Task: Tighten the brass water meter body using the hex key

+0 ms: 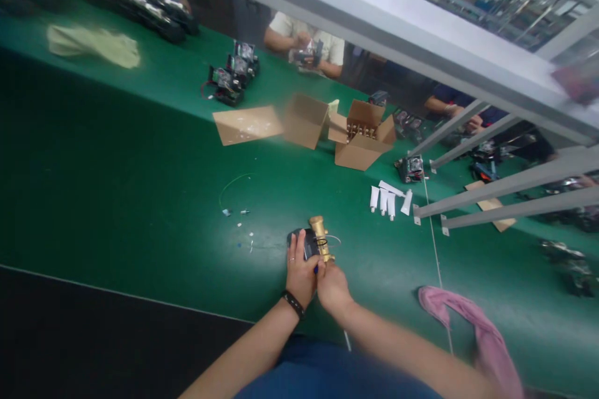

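On the green bench in front of me lies a device with a dark housing and a brass pipe body, possibly a meter. Thin black and pale loops, like wire or ties, pass round the brass. My left hand grips the dark housing, its fingers laid over the top and the thumb toward the brass. Close beside it, my right hand is closed at the near end of the brass body. A small blue bit shows between the hands; what the right fingers pinch is hidden.
White tubes and an open carton of brass parts lie beyond. Small scraps are to the left, a pink cloth to the right. Grey rack posts stand at right. Co-workers sit across the bench.
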